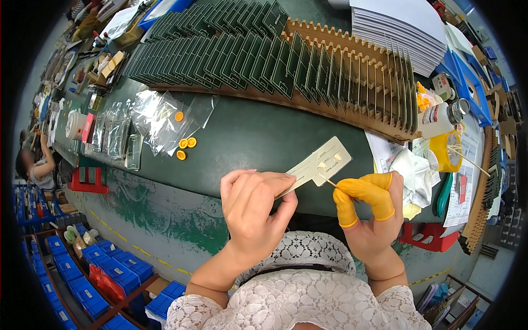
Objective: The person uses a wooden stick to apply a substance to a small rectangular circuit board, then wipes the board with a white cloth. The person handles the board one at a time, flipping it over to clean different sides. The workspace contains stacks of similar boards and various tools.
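Observation:
My left hand (pixel 252 208) grips the narrow end of a pale, flat T-shaped panel (pixel 331 154) over the table's near edge. Dark print and small light patches mark its wide end. My right hand (pixel 375 212), with yellow finger cots (pixel 363 191) on some fingers, pinches a thin wooden stick (pixel 326 180). The stick's tip is at the panel's wide end; whether it touches the surface I cannot tell. Beyond my hands, a long brown slotted rack (pixel 352 113) holds many dark green panels (pixel 220 58) standing in rows.
Loose yellow finger cots (pixel 183 144) and clear plastic bags (pixel 159 118) lie on the green tabletop (pixel 247 129) to the left. At right are a white cloth (pixel 416 179), a bottle (pixel 434 121) and a yellow cup of sticks (pixel 444 151). Red stools (pixel 432 242) stand below the table.

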A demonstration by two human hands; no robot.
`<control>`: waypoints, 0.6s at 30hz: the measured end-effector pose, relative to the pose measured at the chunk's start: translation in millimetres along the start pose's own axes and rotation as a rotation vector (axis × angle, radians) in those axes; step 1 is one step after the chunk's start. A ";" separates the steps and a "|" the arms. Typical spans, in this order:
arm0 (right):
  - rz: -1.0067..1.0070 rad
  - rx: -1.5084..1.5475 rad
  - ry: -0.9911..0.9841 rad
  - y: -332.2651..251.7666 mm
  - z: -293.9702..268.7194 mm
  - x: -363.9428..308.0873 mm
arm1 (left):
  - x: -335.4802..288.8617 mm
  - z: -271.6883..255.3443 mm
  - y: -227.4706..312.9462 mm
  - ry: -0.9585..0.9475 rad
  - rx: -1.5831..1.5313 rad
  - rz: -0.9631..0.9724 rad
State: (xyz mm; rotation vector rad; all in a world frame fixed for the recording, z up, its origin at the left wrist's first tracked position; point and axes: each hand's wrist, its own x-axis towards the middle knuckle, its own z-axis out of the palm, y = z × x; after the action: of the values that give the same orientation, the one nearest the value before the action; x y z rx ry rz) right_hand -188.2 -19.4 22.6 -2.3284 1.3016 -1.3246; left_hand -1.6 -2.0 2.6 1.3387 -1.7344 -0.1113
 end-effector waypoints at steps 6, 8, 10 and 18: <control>0.011 0.030 -0.004 -0.5 0.8 -1.2 | 0.6 1.7 0.1 0.002 -0.007 0.007; 0.016 0.023 -0.005 -0.2 1.2 -1.8 | 0.3 0.9 0.7 0.003 -0.007 0.003; 0.016 0.017 -0.003 0.3 0.9 -1.5 | 0.0 1.0 0.1 0.010 -0.008 0.012; 0.024 0.041 0.003 -1.0 1.4 -1.8 | 0.4 1.0 1.6 0.002 -0.031 -0.020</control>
State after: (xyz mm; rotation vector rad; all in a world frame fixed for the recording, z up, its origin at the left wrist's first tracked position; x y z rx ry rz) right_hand -187.0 -17.9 21.2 -2.2780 1.2868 -1.3353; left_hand -3.4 -2.1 3.1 1.3330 -1.7113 -0.1479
